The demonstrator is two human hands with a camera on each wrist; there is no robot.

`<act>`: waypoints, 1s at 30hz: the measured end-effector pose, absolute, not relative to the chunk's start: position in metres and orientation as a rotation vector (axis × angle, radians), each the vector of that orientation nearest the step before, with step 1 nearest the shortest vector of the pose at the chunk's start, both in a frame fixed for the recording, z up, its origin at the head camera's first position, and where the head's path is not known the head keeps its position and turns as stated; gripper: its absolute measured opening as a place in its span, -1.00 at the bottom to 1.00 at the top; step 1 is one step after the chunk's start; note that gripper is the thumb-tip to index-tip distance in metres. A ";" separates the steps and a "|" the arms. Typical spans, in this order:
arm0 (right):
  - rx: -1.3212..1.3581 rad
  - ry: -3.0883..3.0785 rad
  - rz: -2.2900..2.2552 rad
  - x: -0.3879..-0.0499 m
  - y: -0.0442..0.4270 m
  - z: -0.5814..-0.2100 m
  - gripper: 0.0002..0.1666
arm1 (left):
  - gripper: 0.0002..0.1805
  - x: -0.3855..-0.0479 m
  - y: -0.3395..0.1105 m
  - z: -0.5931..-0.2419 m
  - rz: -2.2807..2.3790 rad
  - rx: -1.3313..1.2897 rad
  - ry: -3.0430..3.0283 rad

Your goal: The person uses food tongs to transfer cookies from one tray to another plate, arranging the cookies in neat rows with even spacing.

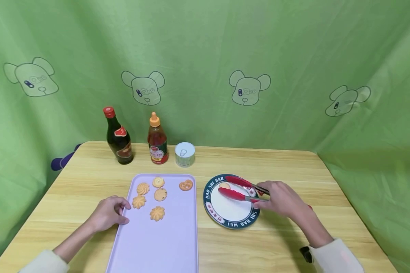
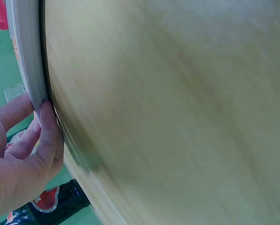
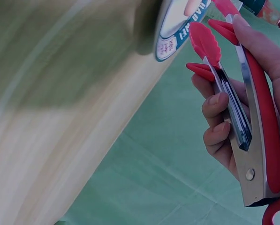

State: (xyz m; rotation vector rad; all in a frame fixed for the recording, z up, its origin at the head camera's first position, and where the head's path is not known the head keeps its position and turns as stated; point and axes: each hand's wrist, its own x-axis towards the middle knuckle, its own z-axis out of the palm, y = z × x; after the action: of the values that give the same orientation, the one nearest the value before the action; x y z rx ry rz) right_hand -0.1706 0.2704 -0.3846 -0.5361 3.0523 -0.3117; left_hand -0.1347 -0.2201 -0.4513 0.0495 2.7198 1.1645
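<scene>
My left hand pinches the left rim of a lilac tray; in the left wrist view the thumb and fingers of that hand lie on both sides of the rim. On the tray are several round and flower-shaped cookies and a pretzel. My right hand grips red-tipped metal tongs over a white plate with a dark green rim. The tong tips are apart, around a small cookie on the plate, partly hidden by the lower tip. The right wrist view shows fingers curled round the tongs.
Behind the tray stand a dark bottle with a red cap, a sauce bottle with an orange cap and a small can. A green curtain hangs behind the wooden table.
</scene>
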 end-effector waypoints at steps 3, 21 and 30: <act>-0.546 3.051 -0.315 -0.172 0.266 -0.380 -0.21 | -0.65 -0.135 -0.220 -0.452 1.165 0.042 2.719; -0.605 2.985 -0.338 -0.190 0.209 -0.375 -0.16 | -0.65 -0.135 -0.220 -0.451 1.176 0.068 2.721; -0.640 2.935 -0.342 -0.197 0.180 -0.377 -0.14 | -0.65 -0.136 -0.221 -0.453 1.185 0.064 2.722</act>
State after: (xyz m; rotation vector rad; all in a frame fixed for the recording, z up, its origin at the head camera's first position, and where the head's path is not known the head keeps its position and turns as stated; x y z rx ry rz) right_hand -0.1972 0.1795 -0.3770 -0.6403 2.9353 -0.3420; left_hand -0.1356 -0.2211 -0.4525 0.0643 2.7216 1.1852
